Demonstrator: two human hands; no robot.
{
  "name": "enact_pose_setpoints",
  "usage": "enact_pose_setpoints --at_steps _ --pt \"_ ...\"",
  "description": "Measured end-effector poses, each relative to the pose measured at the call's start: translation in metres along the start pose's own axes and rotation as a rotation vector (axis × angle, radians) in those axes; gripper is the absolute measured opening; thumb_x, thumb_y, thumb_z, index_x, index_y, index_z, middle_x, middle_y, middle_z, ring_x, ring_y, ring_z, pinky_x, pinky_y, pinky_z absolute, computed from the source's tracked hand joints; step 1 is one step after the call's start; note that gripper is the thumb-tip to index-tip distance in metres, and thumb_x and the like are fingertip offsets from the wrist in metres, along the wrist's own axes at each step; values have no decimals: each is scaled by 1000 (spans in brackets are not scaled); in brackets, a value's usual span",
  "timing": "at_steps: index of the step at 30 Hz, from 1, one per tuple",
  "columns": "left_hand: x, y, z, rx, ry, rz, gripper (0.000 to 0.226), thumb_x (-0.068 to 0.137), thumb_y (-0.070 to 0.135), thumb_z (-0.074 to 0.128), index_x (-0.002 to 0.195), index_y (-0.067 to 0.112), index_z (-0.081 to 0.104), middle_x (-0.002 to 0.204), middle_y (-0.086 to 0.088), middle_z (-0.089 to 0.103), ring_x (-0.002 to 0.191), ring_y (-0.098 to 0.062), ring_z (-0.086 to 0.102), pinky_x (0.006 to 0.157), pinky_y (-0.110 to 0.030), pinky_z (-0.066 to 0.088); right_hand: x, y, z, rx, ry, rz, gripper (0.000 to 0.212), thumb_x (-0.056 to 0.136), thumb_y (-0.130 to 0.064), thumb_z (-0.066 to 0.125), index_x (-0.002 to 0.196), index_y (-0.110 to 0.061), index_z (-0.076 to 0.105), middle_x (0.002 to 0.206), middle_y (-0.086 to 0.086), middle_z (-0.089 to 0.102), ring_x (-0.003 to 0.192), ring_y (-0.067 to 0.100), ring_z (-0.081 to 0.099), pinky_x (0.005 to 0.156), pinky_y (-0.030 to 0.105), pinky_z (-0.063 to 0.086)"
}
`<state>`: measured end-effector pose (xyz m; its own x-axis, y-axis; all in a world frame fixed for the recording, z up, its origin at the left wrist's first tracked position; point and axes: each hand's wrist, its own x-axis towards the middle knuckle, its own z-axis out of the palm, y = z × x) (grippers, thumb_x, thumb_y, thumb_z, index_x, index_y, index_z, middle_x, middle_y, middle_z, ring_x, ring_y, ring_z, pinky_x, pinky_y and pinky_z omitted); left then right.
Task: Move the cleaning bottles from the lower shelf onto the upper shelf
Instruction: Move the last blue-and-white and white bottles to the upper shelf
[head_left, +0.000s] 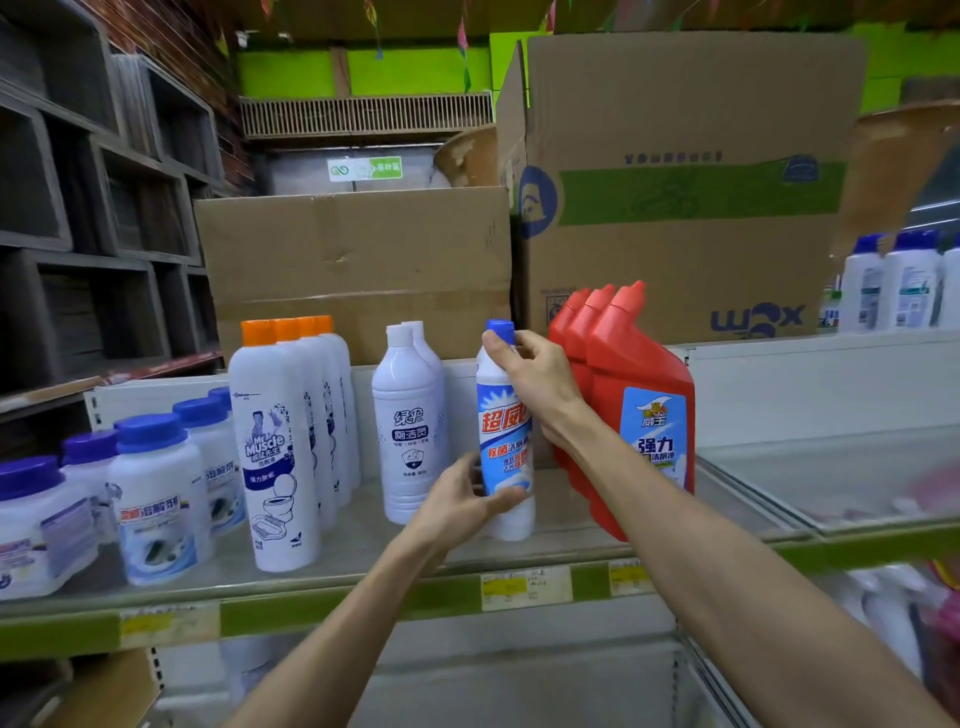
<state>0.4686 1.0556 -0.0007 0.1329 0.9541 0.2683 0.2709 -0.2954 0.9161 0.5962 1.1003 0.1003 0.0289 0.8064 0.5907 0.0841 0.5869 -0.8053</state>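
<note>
Here blue-capped bottle (506, 441) upright on upper shelf (363, 587), both hands' fingers (498, 501) wrapped round.

Both hands on blue-capped bottle (506, 441), upright on upper shelf (363, 556): right hand (535, 376) gripping neck, left hand (467, 501) at base.

Two bare forearms reach up from the lower edge of the head view. No sleeve, cuff, glove or watch shows on either arm; both are uncovered all the way from the frame's edge to the wrist. The left hand (457, 506) is bare, with no ring visible on the fingers (506, 498) that show. The right hand (537, 374) is likewise bare, its nails short and unpainted, and its wrist carries no band or strap. Both forearms are slim and smooth.
</note>
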Motion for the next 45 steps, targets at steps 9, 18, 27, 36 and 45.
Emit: enact_pose_setpoints --at_steps 9,18,27,36,45 --pt "-3 0 7 9 69 -6 47 79 31 82 117 23 55 112 1 70 99 -13 69 87 -30 58 -3 -5 -1 -59 -34 -14 31 95 -41 64 75 -18 60 68 -3 62 63 12 58 65 34 47" --pt "-12 2 10 103 82 -9 64 77 37 82 131 19 52 125 0 67 103 -10 68 93 -37 57 -13 -6 -3 -49 -35 2 30 95 -41 65 86 -12 64 75 -1 68 67 11 64 66 32 51" --pt "-72 3 -19 98 317 304 17 93 22 67 110 19 68 101 7 73 92 -15 69 82 -33 57 -29 -29 8 -395 313 -398 48 89 -27 65 131 -9 52 112 11 59 105 25 55 97 36 41" --pt "-143 -38 -91 -45 99 326 12 97 14 60 96 6 70 69 -7 69 62 -24 67 64 -32 57 -70 -72 80 -258 300 -490 13 92 -25 61 103 -18 58 95 0 64 85 12 58 82 30 49" --pt "-176 -136 -172 68 -107 66 25 96 35 61 89 14 72 66 -5 70 57 -19 66 57 -33 51 -152 -87 150 -145 157 -503 2 98 -20 60 97 -21 58 77 -4 63 73 17 65 67 35 53"
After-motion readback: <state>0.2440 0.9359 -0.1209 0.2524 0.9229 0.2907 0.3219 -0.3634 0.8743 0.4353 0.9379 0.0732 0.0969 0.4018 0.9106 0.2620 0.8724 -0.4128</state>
